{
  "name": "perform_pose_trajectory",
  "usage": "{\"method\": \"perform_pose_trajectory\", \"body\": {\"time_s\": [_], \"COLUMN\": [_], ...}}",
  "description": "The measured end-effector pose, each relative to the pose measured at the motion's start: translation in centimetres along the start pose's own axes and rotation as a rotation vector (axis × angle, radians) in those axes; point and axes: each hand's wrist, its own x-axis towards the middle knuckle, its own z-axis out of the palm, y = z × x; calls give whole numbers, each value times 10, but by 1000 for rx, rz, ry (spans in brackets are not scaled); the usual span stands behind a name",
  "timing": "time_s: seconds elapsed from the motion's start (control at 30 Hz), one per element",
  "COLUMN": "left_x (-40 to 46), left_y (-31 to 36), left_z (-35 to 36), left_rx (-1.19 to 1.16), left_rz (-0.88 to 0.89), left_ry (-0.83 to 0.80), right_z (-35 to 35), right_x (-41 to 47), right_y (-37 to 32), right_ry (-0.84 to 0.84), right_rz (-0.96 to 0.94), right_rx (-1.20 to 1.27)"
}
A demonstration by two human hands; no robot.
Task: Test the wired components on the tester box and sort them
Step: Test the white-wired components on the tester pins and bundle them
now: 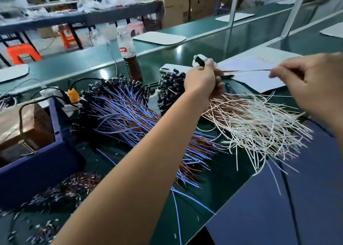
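Left hand (203, 79): centre of frame, gripping a black component (200, 62).
Right hand (311, 83): right edge, pinching its thin wires (246, 70).
Bench (157, 62): wire piles below.

Counts on the green bench

Two hands, left (203, 81) and right (313, 85), are showing; two big wire heaps are lying there, one blue-and-brown (130, 118), one white-and-copper (259, 122), strands too many to count; one bottle (128, 55), one phone (169, 68), one blue bin (37, 163).

Blue and brown wires (130, 118) are lying beside white and copper-coloured wires (259, 122) on the dark green tabletop (219, 185), near an orange plug (73, 95).
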Motion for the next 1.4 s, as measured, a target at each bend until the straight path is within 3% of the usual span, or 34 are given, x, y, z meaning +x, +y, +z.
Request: {"method": "perform_pose_trajectory", "body": {"time_s": [0.07, 0.17, 0.2, 0.33, 0.4, 0.6, 0.77, 0.87, 1.1, 1.23, 1.4], "left_x": [5, 14, 17, 19, 10, -10, -49, -77, -162, -209, -247], "left_y": [-1, -2, -6, -24, -27, -25, -19, -17, -26, -37, -37], "left_z": [0, -6, -10, -19, -18, -16, -62, -109, -269, -358, -435], "left_rx": [-43, -102, -111, -204, -263, -204, -205, -166, 143, 380, 891], "left_rz": [7, -60, -66, -119, -125, -46, 35, 145, 392, 394, 255], "left_ry": [17, 57, 67, 102, 102, 138, 75, 99, 386, 622, 1025], "right_z": [13, 44, 57, 102, 112, 99, 94, 95, 116, 124, 137], "right_x": [5, 1, -2, -20, -23, -7, -20, -40, -97, -139, -178], "right_y": [-4, -7, -7, 2, 7, -16, -90, -154, -315, -395, -468], "right_ry": [30, -54, -146, -783, -860, -660, -282, -204, -426, -598, -729], "right_rz": [8, 22, 39, 105, 108, 137, -75, -185, -519, -667, -700], "right_rx": [-83, -143, -193, -316, -273, -145, 95, 220, 336, 415, 495]}}
